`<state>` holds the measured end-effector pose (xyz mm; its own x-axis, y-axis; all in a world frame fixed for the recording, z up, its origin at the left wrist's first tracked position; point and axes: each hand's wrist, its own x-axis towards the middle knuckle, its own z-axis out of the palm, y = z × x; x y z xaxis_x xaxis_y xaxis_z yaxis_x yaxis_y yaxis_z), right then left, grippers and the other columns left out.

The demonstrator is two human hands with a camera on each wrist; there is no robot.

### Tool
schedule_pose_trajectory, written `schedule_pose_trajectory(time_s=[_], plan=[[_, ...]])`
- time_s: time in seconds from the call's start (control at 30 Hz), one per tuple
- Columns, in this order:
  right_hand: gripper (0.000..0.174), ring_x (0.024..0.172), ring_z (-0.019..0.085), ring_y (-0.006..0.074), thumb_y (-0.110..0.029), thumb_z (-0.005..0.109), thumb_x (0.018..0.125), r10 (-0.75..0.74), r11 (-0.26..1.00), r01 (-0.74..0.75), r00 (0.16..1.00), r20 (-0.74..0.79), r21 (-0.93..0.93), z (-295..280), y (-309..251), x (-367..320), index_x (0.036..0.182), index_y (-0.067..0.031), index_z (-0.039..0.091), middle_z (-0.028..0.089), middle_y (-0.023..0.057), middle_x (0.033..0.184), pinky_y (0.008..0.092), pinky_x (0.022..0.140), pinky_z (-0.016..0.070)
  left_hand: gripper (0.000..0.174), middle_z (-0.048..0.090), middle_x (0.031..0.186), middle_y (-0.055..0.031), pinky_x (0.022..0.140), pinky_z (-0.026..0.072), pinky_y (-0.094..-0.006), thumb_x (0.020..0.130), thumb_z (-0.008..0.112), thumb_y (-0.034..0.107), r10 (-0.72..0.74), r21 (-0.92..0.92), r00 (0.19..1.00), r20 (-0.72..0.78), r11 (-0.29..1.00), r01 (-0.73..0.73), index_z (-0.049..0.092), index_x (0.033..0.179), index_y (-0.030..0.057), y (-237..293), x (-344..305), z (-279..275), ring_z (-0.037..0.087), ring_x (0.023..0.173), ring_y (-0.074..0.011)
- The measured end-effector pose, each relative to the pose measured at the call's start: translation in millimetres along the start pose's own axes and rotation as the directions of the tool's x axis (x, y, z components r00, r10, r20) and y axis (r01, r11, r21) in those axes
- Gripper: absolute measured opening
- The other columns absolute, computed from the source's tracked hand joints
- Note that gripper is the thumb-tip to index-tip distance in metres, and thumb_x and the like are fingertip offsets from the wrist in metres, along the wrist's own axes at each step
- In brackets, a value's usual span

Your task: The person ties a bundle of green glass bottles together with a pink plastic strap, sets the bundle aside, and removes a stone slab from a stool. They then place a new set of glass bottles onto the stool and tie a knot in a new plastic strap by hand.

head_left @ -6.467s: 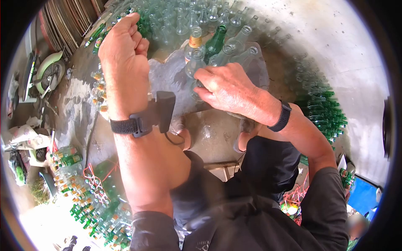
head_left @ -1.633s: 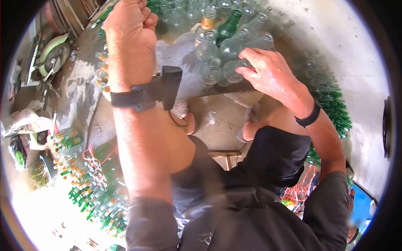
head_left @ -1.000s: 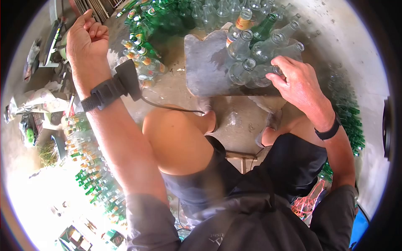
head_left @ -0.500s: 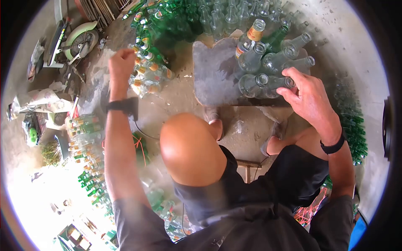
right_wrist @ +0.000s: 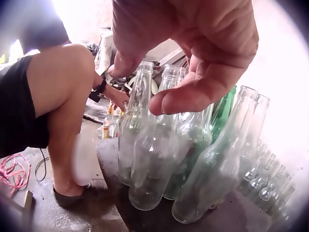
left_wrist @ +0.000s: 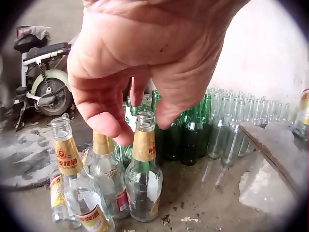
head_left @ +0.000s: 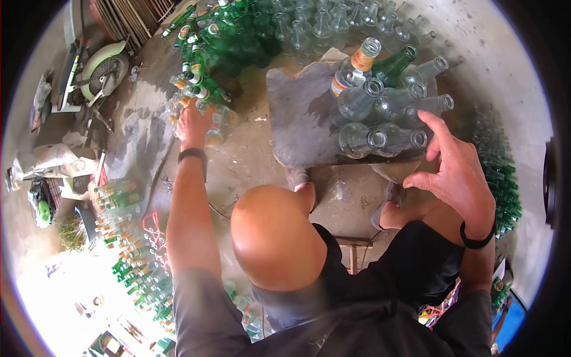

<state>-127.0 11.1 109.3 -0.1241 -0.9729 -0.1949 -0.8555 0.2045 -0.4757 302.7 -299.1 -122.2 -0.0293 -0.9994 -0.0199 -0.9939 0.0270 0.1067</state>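
My left hand (head_left: 194, 124) reaches down among bottles on the floor at the left. In the left wrist view its thumb and fingers stand spread on either side of the neck of a clear beer bottle (left_wrist: 144, 186) with a gold neck label. My right hand (head_left: 455, 172) is beside the grey slab (head_left: 300, 119), thumb and fingers apart and nothing held. Nearest to it stands a clear bottle (head_left: 401, 140) at the front of a cluster. Behind are several clear bottles, a green bottle (head_left: 397, 65) and a labelled bottle (head_left: 351, 68).
Rows of clear bottles (head_left: 321, 27) and green bottles (left_wrist: 188, 140) stand behind the slab. More green bottles (head_left: 502, 190) line the right wall. A scooter (left_wrist: 46, 72) stands at the far left. My knee (head_left: 276, 238) is between the arms.
My left hand has swung down to the floor bottles on the left. The right hand has let go of the clear bottle at the slab's front edge and drawn back slightly to the right.
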Motion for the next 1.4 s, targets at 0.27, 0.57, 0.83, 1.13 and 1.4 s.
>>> schedule_pose_trajectory(time_s=[0.27,0.57,0.83,1.13,1.4], plan=[[0.097,0.063,0.051,0.0128,-0.007,0.094,0.058,0.064,0.996,-0.059,0.995,-0.073,0.064,0.2,12.0,-2.0,0.146,-0.0126,0.054,0.051,0.0025,0.077,0.0295,0.06,0.0475,0.046,0.074,0.11,-0.0208,0.091,0.0532,-0.0537,0.087,0.067,0.041,-0.019,0.008,0.998,0.066,1.0,0.019,0.065,0.123,0.0121,7.8,11.1,19.1,0.069,0.108,-0.0409],[0.074,0.063,0.046,0.0094,0.003,0.084,0.068,0.113,0.987,-0.095,0.983,-0.144,0.126,1.6,38.7,-3.9,0.138,-0.0076,0.06,0.046,-0.0007,0.07,0.0267,0.057,0.0422,0.039,0.072,0.1,-0.0291,0.089,0.0545,-0.0569,0.088,0.064,0.033,-0.025,-0.08,0.999,-0.025,0.997,0.023,0.067,0.108,0.0003,28.6,-31.4,0.2,0.071,0.1,-0.0458],[0.043,0.062,0.037,0.0051,-0.002,0.076,0.09,0.13,0.982,-0.091,0.962,-0.24,0.166,-15.6,89.4,-11.5,0.131,-0.0025,0.062,0.037,-0.0048,0.071,0.0228,0.056,0.0358,0.031,0.075,0.088,-0.0213,0.079,0.0556,-0.055,0.086,0.066,0.031,-0.066,-0.111,0.986,-0.154,0.993,0.049,0.067,0.102,0.0047,28.7,-77.3,-62.8,0.073,0.086,-0.0426],[0.022,0.063,0.036,0.0023,-0.004,0.072,0.096,0.03,0.97,0.05,0.947,-0.321,0.236,-14.8,43.5,-43.4,0.117,-0.0022,0.067,0.039,-0.0068,0.072,0.0215,0.053,0.0337,0.03,0.071,0.074,-0.0181,0.069,0.0563,-0.0511,0.079,0.069,0.034,0.088,-0.15,0.899,-0.429,0.974,-0.167,0.074,0.095,0.009,33.1,-139.1,-159.1,0.071,0.074,-0.0403],[0.031,0.062,0.047,0.009,0.004,0.076,0.086,-0.446,0.838,0.52,0.827,-0.343,0.165,-0.1,-74.9,-65.8,0.115,-0.0003,0.067,0.051,0.0026,0.077,0.0257,0.056,0.0412,0.029,0.07,0.067,-0.0135,0.064,0.0564,-0.0454,0.078,0.074,0.034,0.253,-0.068,0.756,-0.604,0.928,-0.365,0.077,0.095,0.0101,71.2,-191.7,-251.6,0.071,0.065,-0.0354]])
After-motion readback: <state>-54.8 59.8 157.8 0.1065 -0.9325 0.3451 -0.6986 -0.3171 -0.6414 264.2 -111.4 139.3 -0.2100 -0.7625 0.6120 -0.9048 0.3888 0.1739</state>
